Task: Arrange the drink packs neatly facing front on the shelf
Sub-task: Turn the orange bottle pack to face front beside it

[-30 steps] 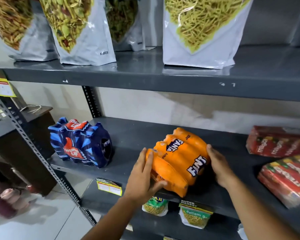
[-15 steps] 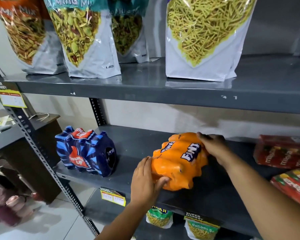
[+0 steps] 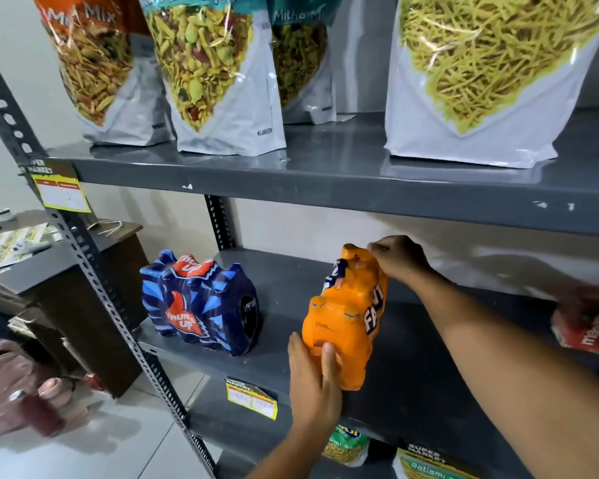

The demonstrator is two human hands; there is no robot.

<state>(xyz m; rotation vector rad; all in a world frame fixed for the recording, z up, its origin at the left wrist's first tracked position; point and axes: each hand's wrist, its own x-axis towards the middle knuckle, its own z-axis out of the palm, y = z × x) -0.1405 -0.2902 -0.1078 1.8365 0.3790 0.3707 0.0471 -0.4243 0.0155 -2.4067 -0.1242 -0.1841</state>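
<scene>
An orange Fanta drink pack [image 3: 343, 316] stands on its end on the grey middle shelf [image 3: 281, 361], its narrow face turned toward me and its logo on the right side. My left hand [image 3: 313, 378] grips its lower front corner near the shelf edge. My right hand [image 3: 400, 259] holds its top back end. A dark blue Thums Up drink pack [image 3: 201, 302] stands to the left on the same shelf, apart from both hands.
Red packs [image 3: 588, 323] lie at the shelf's right end. Large snack pouches [image 3: 208, 74] stand on the upper shelf [image 3: 325, 181]. Small snack bags [image 3: 346, 447] sit on the shelf below. The perforated upright [image 3: 94, 267] and a dark cabinet [image 3: 80, 288] are at left.
Both hands have tipped the orange pack from lying on its side up onto its end. My right hand moved from its side to its top back. The view has tilted upward.
</scene>
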